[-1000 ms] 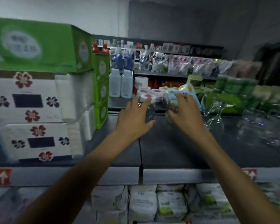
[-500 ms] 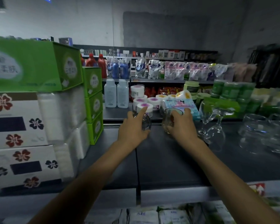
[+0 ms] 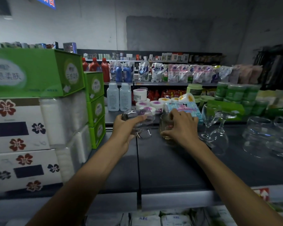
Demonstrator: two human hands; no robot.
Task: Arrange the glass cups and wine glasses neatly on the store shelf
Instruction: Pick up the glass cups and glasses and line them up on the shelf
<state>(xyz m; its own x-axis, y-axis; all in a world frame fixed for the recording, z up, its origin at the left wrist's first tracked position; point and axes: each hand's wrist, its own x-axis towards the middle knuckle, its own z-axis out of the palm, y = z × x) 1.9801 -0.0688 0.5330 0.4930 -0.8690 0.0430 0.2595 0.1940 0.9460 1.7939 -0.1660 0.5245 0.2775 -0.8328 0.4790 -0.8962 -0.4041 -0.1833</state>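
Observation:
My left hand [image 3: 127, 128] grips a clear glass mug [image 3: 140, 121], tilted on its side above the dark shelf [image 3: 170, 167], its handle hanging down. My right hand [image 3: 180, 126] closes around a ribbed glass cup [image 3: 165, 126] that stands upright on the shelf. To the right one wine glass [image 3: 208, 119] stands upright, and beside it another wine glass [image 3: 219, 136] rests upside down. Further right sit several clear glass cups [image 3: 258, 136], some stacked.
Stacked tissue boxes [image 3: 21, 128] and green cartons [image 3: 95, 108] wall off the shelf's left side. White bottles [image 3: 118, 97], round tubs [image 3: 155, 105] and a blue packet [image 3: 185, 108] line the back. Green packs [image 3: 235, 98] stand at the back right.
My left hand has lifted the mug and tipped it onto its side. My right hand stays on the ribbed cup. The camera has tilted up a little.

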